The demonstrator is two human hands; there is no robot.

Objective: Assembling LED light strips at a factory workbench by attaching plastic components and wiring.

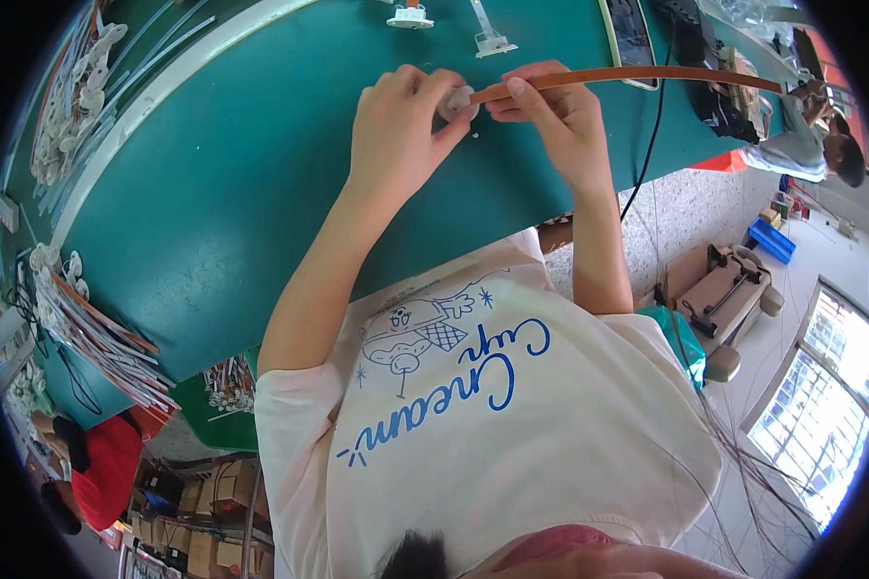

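Note:
Above the table, my left hand [404,124] is closed, its thumb and fingers pinching a small whitish plastic end piece [457,102]. One end of a long, flat orange-brown strip [637,74] meets that piece. My right hand [565,121] is closed on the strip close to this end, thumb on the near side. From there the strip runs off to the right in a shallow curve. My fingers cover part of the joint, so how the strip sits in the piece cannot be made out.
On the green table [222,232], two white plastic fittings [494,42] lie at the far edge, beside a phone-like device [630,34]. Bundles of strips [106,333] lie left. A black cable [658,125] hangs at right. Other people [111,473] work at both sides.

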